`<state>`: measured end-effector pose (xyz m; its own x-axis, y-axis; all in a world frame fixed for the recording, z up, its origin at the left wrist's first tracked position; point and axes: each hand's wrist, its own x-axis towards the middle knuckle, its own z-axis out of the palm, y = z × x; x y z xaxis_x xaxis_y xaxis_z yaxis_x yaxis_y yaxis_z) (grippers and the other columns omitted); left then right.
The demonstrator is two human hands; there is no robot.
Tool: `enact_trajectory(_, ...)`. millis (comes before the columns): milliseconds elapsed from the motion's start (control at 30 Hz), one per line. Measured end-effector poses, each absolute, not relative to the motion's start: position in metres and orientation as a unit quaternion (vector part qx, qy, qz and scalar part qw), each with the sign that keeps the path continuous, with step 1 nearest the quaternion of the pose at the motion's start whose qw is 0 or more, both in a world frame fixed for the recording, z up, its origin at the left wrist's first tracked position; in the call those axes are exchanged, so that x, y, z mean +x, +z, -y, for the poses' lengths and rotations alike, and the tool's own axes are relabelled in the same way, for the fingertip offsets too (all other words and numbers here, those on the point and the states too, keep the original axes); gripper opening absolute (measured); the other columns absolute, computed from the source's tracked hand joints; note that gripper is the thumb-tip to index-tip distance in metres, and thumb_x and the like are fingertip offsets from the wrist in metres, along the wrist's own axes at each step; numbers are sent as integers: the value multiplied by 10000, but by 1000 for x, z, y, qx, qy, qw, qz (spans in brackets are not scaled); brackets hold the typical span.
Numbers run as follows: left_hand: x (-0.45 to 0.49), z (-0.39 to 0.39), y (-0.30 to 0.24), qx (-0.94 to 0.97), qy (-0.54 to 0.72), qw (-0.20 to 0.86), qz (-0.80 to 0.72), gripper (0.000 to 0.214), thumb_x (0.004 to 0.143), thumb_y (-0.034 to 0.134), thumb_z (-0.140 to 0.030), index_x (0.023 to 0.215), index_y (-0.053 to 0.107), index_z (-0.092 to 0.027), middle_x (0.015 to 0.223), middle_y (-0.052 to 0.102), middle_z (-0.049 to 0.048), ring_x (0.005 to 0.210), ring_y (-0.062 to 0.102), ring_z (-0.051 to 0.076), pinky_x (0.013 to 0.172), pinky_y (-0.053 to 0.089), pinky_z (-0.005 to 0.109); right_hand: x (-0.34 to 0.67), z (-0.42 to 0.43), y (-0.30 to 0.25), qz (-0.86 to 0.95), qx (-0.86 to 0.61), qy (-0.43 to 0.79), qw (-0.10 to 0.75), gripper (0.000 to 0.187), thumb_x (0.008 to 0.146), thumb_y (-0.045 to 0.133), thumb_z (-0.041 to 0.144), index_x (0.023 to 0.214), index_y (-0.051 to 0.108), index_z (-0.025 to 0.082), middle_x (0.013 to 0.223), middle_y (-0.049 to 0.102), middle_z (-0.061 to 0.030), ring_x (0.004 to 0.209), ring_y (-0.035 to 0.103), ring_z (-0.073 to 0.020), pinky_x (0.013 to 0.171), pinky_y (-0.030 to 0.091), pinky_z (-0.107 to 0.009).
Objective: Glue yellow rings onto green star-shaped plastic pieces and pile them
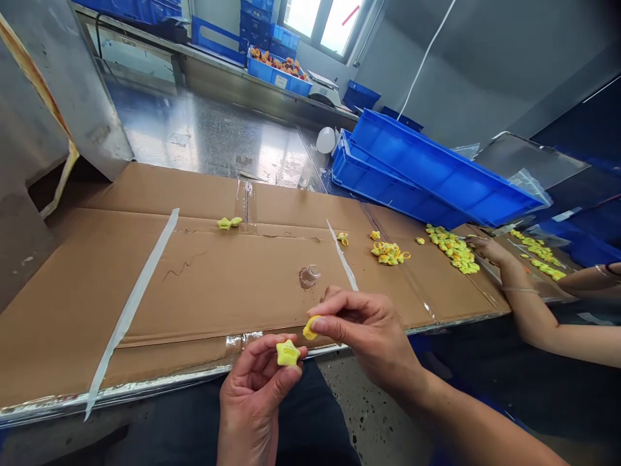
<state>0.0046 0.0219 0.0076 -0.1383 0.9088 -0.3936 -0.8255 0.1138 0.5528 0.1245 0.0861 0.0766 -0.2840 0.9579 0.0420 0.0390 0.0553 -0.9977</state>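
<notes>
My left hand (259, 388) is closed round a small yellow-green star-shaped piece (288, 353), held between thumb and fingers with a slot-like hollow facing me. Just to the right and a little higher, my right hand (369, 336) pinches a small yellow piece (310, 328); the fingers hide part of it. The two pieces are close together but apart. Beyond my hands, a small clear cup (313, 272) rests by a dark wet-looking patch on the cardboard (262, 298). Two yellow-green pieces (229, 223) lie farther back on the left.
A pile of yellow pieces with rings (388, 253) lies right of a white tape strip (342, 254). Farther right is a larger pile (453, 248), with another person's hand (490, 249) beside it. Stacked blue crates (398, 178) stand behind. A metal housing (63, 84) borders the left.
</notes>
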Motion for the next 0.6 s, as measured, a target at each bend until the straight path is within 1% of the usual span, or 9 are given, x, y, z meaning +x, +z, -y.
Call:
enact_trajectory(133,4,-20,8,61,668,655,-348,268,549,827,-119,782,720,-197,815,759,36,737,700,164,731,536,220,121,-80,67,582,-422,563,409,50,714,795,188,753,763,188,614,564,12,578,519,-102,513,429,-198)
enact_trajectory(333,6,-18,10,66,683,638,-349,259,559,817,-107,772,700,-197,816,747,29,766,688,171,707,535,230,119,-76,64,592,-408,568,401,37,740,782,197,772,768,187,647,586,0,587,574,-115,534,510,-206)
enact_trajectory(600,6,-18,11,74,687,631,-353,262,551,814,-89,750,682,-195,798,731,10,755,669,146,732,528,228,118,-75,61,616,-409,545,395,45,752,780,230,768,767,189,647,602,-6,583,571,-123,525,512,-214)
